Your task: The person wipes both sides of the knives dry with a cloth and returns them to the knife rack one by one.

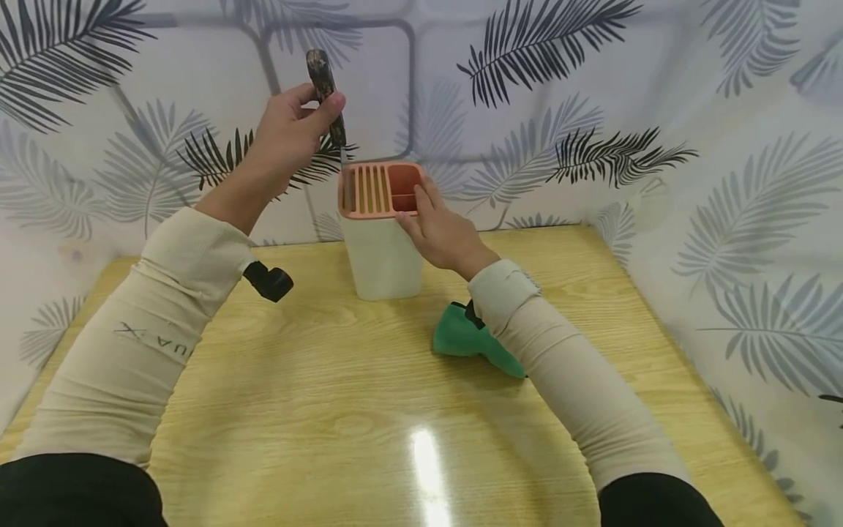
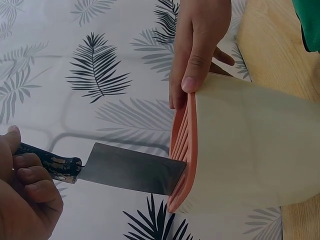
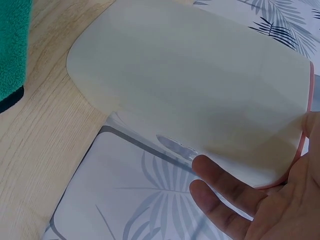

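Note:
A cleaver (image 2: pixel 132 169) with a dark patterned handle is held upright by my left hand (image 1: pixel 290 135), which grips the handle above a knife holder (image 1: pixel 383 260). This holder has a cream body and an orange slotted top. In the left wrist view the lower end of the blade is at the slots, and most of the blade still shows outside. My right hand (image 1: pixel 451 234) holds the holder's right rim, its thumb on the near side. In the right wrist view, two of its fingers (image 3: pixel 222 180) reach along the holder's far wall.
A green cloth (image 1: pixel 470 338) with dark edging lies on the wooden table (image 1: pixel 316 410), partly beneath my right forearm. Leaf-patterned fabric (image 1: pixel 527 132) hangs close behind the holder and along the right side.

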`<state>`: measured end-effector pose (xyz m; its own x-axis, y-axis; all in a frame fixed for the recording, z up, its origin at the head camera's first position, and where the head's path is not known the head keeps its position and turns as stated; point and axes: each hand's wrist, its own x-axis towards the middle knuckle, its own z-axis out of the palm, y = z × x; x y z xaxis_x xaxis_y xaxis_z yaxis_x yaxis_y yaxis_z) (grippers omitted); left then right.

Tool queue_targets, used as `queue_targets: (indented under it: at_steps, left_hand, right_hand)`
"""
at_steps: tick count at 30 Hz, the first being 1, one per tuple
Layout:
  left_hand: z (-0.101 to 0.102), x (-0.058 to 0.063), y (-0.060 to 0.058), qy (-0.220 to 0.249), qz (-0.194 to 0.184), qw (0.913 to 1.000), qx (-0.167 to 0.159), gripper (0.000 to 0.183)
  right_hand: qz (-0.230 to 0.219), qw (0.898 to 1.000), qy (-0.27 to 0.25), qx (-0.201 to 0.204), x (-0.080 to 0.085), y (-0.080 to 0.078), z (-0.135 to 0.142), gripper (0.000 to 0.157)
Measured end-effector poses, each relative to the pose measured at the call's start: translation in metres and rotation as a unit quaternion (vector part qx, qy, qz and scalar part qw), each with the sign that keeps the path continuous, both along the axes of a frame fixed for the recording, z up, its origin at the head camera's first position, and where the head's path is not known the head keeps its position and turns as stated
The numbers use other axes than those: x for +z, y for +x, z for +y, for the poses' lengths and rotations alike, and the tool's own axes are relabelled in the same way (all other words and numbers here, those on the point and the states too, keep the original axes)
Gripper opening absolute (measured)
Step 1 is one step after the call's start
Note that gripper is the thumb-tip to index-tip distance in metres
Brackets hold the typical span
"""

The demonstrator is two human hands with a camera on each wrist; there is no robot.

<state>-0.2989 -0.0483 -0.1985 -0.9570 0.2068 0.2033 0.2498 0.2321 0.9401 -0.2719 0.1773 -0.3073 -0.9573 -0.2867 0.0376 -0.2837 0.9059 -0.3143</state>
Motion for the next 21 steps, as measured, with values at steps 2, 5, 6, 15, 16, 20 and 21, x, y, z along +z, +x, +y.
queue_targets:
  at_steps: [2,5,6,15,16,20,21]
  left_hand:
    - [0.0003,-0.0001,-0.0015,-0.003,-0.001,1.0000,0.001,0.033]
    - [0.0012,-0.0003,-0.0027,-0.022,-0.006,0.9997,0.009,0.033]
    - [0.0016,-0.0003,-0.0028,-0.029,-0.008,0.9995,0.012,0.035]
    - [0.0023,0.0003,-0.0054,-0.060,-0.042,0.9973,0.009,0.050]
    - [0.0023,0.0001,-0.0058,-0.065,-0.042,0.9970,0.008,0.050]
    - [0.0020,-0.0029,-0.0073,-0.075,-0.042,0.9963,0.005,0.049]
    - [0.0016,-0.0045,-0.0079,-0.080,-0.040,0.9960,0.006,0.048]
  right_hand:
    - [0.000,1.000,0.001,-0.001,0.0014,0.0006,-0.0004,0.073]
    - [0.001,1.000,0.001,-0.001,0.0023,0.0011,-0.0006,0.073]
    - [0.000,1.000,0.002,-0.002,0.0025,0.0013,-0.0006,0.073]
    - [-0.011,1.000,0.002,0.003,0.0037,0.0014,-0.0038,0.074]
    - [-0.012,1.000,0.004,0.002,0.0039,0.0016,-0.0037,0.074]
    - [-0.011,1.000,0.007,-0.003,0.0047,0.0019,-0.0028,0.073]
    - [-0.009,1.000,0.007,-0.002,0.0041,0.0017,-0.0027,0.073]
